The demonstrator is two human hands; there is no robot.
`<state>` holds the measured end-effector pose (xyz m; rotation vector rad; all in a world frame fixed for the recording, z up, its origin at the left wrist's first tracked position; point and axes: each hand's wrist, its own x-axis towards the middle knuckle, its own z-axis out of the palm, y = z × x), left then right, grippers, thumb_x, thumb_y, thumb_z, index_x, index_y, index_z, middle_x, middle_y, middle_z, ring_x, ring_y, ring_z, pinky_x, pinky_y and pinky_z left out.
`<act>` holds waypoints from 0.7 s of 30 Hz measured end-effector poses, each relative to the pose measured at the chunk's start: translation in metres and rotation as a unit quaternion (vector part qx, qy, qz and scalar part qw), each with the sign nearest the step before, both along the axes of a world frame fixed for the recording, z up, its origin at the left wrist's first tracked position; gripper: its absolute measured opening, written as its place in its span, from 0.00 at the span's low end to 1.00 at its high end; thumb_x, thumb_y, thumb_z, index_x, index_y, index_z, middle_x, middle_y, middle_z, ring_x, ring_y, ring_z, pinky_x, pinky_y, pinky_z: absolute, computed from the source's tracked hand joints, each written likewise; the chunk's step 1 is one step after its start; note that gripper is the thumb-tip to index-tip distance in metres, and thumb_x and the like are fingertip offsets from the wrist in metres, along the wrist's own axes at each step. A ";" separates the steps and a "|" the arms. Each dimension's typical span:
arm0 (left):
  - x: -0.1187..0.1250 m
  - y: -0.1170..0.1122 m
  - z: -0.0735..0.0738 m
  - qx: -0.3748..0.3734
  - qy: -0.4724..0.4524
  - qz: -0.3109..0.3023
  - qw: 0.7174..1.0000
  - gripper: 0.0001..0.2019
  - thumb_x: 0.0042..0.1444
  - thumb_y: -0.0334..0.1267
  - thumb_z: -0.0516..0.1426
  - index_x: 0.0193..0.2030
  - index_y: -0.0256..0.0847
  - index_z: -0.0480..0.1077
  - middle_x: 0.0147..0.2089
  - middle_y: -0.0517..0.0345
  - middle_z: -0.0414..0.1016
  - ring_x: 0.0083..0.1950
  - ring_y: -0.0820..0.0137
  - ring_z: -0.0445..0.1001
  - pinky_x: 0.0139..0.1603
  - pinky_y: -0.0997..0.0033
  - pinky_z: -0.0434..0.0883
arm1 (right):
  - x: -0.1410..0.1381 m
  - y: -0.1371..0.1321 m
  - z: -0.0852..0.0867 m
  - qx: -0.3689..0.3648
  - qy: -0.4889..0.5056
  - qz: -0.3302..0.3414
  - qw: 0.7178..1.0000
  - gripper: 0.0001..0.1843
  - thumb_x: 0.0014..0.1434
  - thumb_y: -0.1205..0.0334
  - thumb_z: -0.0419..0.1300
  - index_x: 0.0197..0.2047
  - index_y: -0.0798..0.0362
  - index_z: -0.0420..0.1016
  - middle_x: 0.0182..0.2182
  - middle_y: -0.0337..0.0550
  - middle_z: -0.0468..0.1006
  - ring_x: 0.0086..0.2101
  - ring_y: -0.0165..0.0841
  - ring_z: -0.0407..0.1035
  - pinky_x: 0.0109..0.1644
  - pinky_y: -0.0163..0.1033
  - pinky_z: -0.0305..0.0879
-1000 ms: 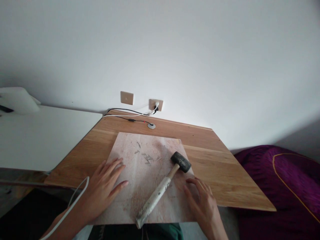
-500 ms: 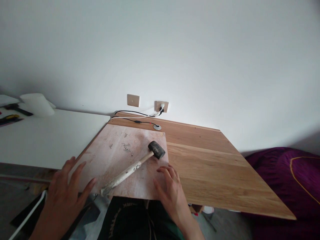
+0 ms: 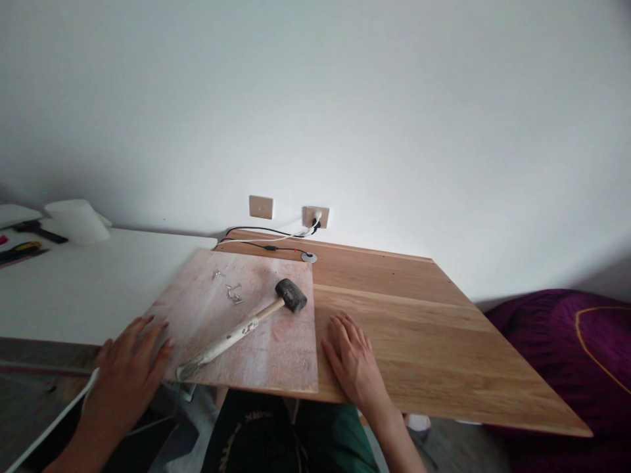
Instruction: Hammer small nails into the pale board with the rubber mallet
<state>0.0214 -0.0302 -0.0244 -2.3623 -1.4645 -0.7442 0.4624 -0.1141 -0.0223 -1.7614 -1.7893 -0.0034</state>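
A thin, pinkish-white stained board [image 3: 276, 348] lies on the left part of a wooden tabletop [image 3: 419, 341]. Across it rests a mallet [image 3: 292, 295] with a black head and a paint-worn wooden handle, its handle end near the board's front edge. Several small metal screws or nails [image 3: 234, 294] lie loose behind the handle. My left hand [image 3: 131, 371], fingers spread, is at the board's front left edge. On the bare wood just right of the board, my right hand [image 3: 352, 361] lies flat with its fingers stretched out. Neither hand holds anything.
A white table [image 3: 148, 269] adjoins on the left, carrying a white paper roll [image 3: 79, 222] and several hand tools [image 3: 24, 249]. Cables [image 3: 271, 246] run along the back to a wall socket [image 3: 315, 217]. A purple beanbag-like cushion [image 3: 552, 341] stands at the right.
The board has shifted left with the mallet and small metal pieces on it. My right hand has gone from the board's right edge onto the wooden tabletop. My left hand has shifted slightly.
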 end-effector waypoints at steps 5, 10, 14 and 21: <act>0.004 -0.004 -0.004 0.005 0.042 0.031 0.999 0.21 0.67 0.39 0.42 0.49 0.50 0.76 0.62 0.52 0.79 0.68 0.43 0.70 0.61 0.29 0.67 | -0.007 -0.003 -0.005 -0.022 -0.060 0.006 0.998 0.20 0.74 0.57 0.54 0.64 0.50 0.72 0.63 0.53 0.76 0.67 0.50 0.63 0.66 0.62 0.64; 0.006 -0.003 -0.003 0.010 0.055 0.052 0.997 0.19 0.69 0.38 0.43 0.51 0.45 0.74 0.63 0.43 0.77 0.66 0.47 0.72 0.64 0.36 0.67 | -0.006 -0.002 0.003 -0.014 -0.092 -0.003 0.996 0.17 0.73 0.57 0.54 0.61 0.48 0.75 0.60 0.53 0.77 0.64 0.51 0.66 0.62 0.59 0.67; -0.001 -0.001 -0.006 0.005 0.089 0.041 0.995 0.19 0.68 0.35 0.43 0.51 0.45 0.75 0.64 0.43 0.76 0.67 0.46 0.71 0.61 0.37 0.68 | 0.019 0.022 0.031 -0.076 -0.139 0.073 0.985 0.13 0.73 0.57 0.55 0.55 0.47 0.77 0.51 0.50 0.81 0.51 0.45 0.74 0.57 0.51 0.70; -0.006 0.002 -0.011 0.010 0.086 0.038 0.996 0.18 0.66 0.35 0.46 0.50 0.46 0.77 0.62 0.44 0.78 0.67 0.47 0.70 0.62 0.38 0.69 | 0.057 0.121 0.043 -0.120 -0.178 0.012 0.977 0.18 0.74 0.62 0.53 0.63 0.54 0.72 0.64 0.57 0.72 0.61 0.44 0.67 0.63 0.46 0.62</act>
